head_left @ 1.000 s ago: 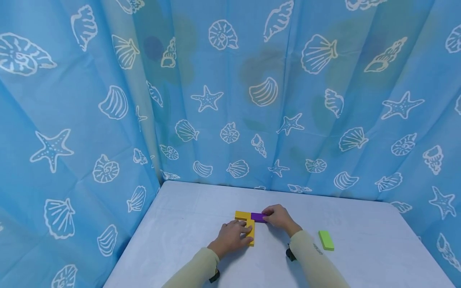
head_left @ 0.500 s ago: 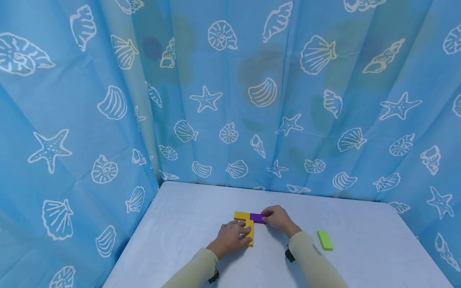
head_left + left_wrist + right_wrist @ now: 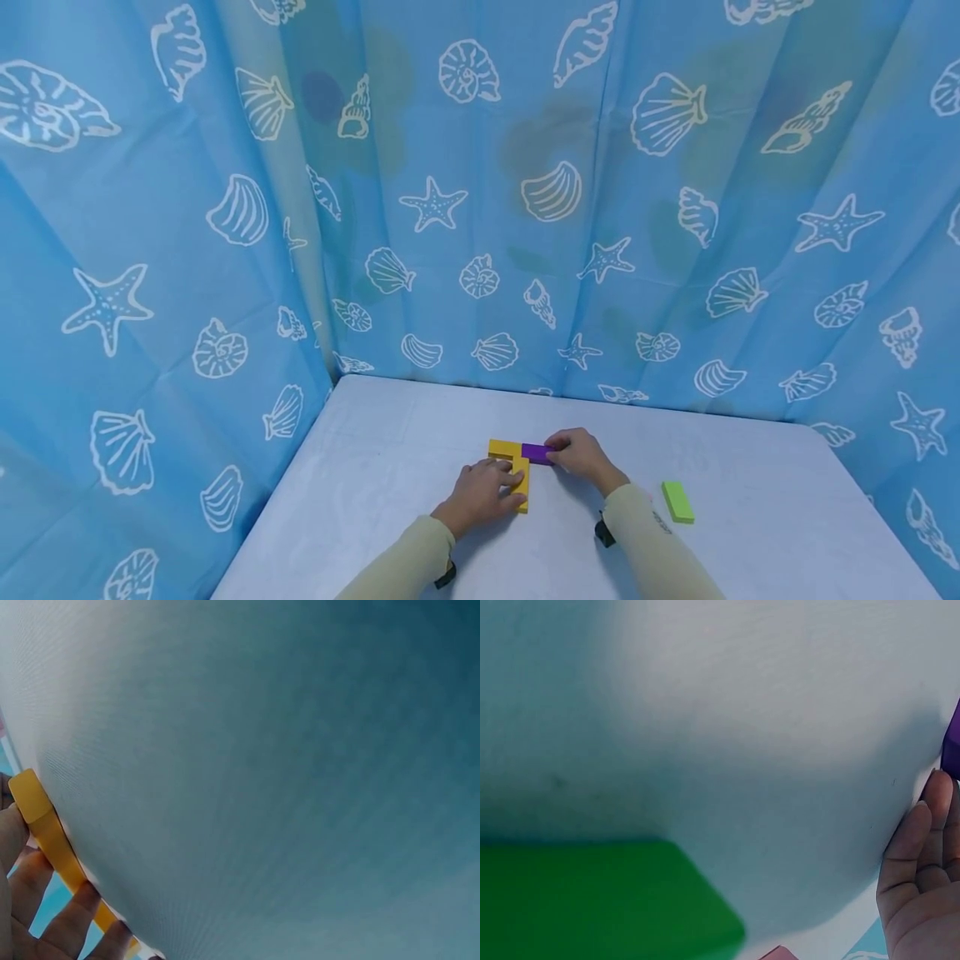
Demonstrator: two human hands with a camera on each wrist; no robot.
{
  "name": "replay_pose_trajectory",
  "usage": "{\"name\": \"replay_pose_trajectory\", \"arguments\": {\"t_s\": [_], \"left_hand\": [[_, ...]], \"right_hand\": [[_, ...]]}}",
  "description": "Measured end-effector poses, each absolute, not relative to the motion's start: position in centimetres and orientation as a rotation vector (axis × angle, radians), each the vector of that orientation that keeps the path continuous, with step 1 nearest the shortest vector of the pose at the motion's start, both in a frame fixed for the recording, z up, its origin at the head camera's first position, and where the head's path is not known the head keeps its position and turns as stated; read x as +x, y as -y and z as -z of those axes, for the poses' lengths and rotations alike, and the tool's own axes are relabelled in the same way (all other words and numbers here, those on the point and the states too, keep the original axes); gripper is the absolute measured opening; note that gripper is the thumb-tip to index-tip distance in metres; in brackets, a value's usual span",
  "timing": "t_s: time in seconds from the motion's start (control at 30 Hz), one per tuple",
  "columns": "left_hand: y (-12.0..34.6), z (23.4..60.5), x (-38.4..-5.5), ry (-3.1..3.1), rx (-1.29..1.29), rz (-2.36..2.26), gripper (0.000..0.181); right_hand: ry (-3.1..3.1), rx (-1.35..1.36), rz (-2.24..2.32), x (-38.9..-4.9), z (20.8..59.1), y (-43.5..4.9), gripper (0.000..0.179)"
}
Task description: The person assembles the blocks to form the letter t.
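Observation:
Two yellow blocks form a corner in the head view: one yellow block (image 3: 505,447) lies crosswise at the back, the other yellow block (image 3: 522,475) runs toward the person. My left hand (image 3: 480,493) holds the lengthwise one, its fingers spread along it; the left wrist view shows fingers touching the yellow side (image 3: 56,844). End to end with the back yellow block lies a purple block (image 3: 536,453). My right hand (image 3: 581,454) pinches its right end between thumb and fingers. Only a bit of the purple block (image 3: 952,750) enters the right wrist view.
A light green block (image 3: 678,502) lies on the white table (image 3: 765,500), right of the right forearm. It looms large, as a green block (image 3: 592,904), in the right wrist view. Blue shell-print curtains (image 3: 480,208) hang behind and at the left.

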State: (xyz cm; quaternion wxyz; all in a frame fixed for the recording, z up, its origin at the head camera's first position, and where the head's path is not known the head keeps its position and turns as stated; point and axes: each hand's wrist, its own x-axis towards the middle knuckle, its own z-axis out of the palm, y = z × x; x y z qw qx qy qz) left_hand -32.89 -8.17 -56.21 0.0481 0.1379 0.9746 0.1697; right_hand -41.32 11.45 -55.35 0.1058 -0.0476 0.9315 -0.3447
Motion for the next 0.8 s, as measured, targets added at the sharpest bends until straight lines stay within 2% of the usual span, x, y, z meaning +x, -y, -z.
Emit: {"name": "replay_pose_trajectory", "arguments": {"t_s": [0.2, 0.47, 0.8], "left_hand": [[8.1, 56.2, -32.9, -2.965, 0.421, -0.539, 0.049], [8.1, 56.3, -32.9, -2.941, 0.377, -0.557, 0.050], [8.0, 56.5, -33.1, -2.951, 0.373, -0.550, 0.050]], "right_hand": [[-2.745, -0.175, 1.009, -41.4, 55.3, -11.8, 0.025], [-2.727, -0.154, 1.032, -41.4, 55.1, -12.4, 0.038], [-2.654, -0.076, 1.108, -41.7, 53.9, -14.8, 0.038]]}}
